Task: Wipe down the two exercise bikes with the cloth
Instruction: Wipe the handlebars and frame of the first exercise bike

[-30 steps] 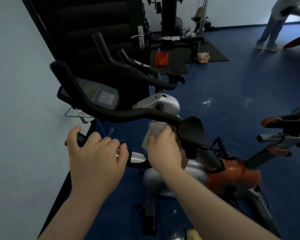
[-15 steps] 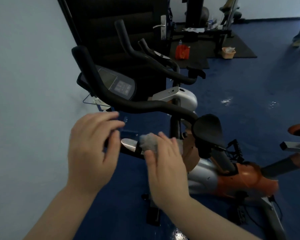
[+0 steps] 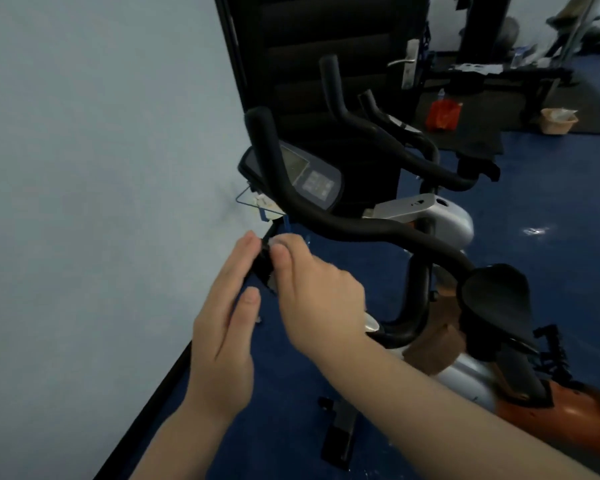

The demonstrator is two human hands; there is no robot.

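**Cloth reaches the grip end of the near bike**

Head view: a person's right hand (image 3: 321,292) curls over the left-side grip of the nearer exercise bike (image 3: 361,226), fingers closed around the cloth (image 3: 276,241), of which only a pale scrap shows at the fingertips, pressed to the black grip end (image 3: 265,263). The left hand (image 3: 227,320) stands beside it with fingers straight, touching the grip's outer side and holding nothing. The second bike (image 3: 426,209) sits just behind, near the dark door (image 3: 309,64). With so little cloth exposed (most is hidden in the palm), bare fingers may rub the grip instead, and the console (image 3: 302,174) above could go unwiped.
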